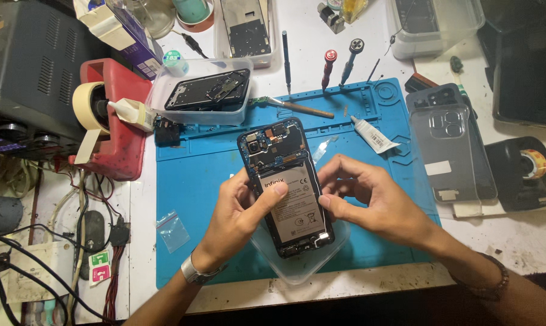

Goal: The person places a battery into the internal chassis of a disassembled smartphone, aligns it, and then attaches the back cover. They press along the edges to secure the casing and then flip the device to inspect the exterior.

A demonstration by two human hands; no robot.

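We see a cluttered white bench [357, 36] with a blue work mat [194, 181] under both hands. Between them is an opened phone [287, 187], back cover off and battery showing. Our left hand [240, 217] grips its left edge, thumb pressed on the battery; our right hand [369, 202] pinches its right edge. Beneath the phone lies a clear plastic tray [297, 265]. Beyond the right hand lies a small white glue tube [372, 136]; left of the left hand, a small plastic bag [172, 229].

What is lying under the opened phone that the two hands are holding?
Under the opened phone sits a clear plastic tray on the blue work mat. The phone, the left hand and the right hand cover the tray's middle, so its contents cannot be seen.
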